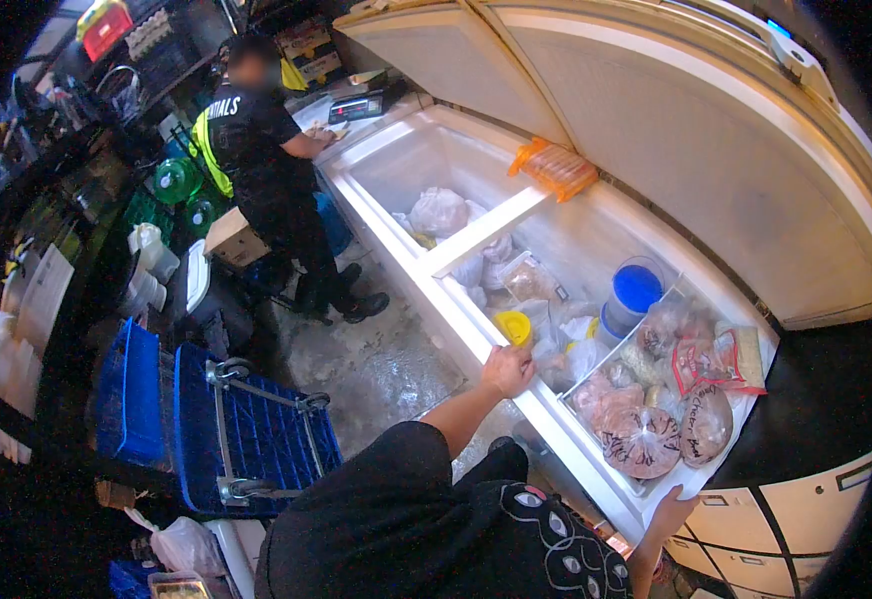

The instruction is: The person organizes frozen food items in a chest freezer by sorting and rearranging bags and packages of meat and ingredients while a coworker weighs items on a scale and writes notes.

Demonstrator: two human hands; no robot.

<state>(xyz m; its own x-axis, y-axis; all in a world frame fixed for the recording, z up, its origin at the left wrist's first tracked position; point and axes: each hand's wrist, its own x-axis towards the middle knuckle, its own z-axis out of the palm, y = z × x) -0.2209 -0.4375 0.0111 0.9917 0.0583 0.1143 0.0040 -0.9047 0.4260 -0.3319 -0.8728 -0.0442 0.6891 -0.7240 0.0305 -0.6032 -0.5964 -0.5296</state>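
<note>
A long white chest freezer [476, 334] stands with its lid [656, 130] raised. My left hand [509, 371] is closed over its front rim, near a yellow-lidded tub [513, 327]. Around the near end corner of the rim, my right hand [670, 516] is curled, partly hidden by the edge. Between my hands, a raised section holds bagged food: a clear bag with dark writing [642, 442], another marked bag [706, 429] and a red-and-clear packet [701, 367]. Blue round lids or tubs [638, 288] sit just beyond, with several white bags [439, 212] deeper inside.
An orange package [554, 168] rests on the back rim by the white divider [486, 230]. A person in black [256, 150] stands at the far end beside a scale [356, 108]. Blue platform trolley [256, 429], cardboard box [235, 238] and white drawers [736, 519] are nearby.
</note>
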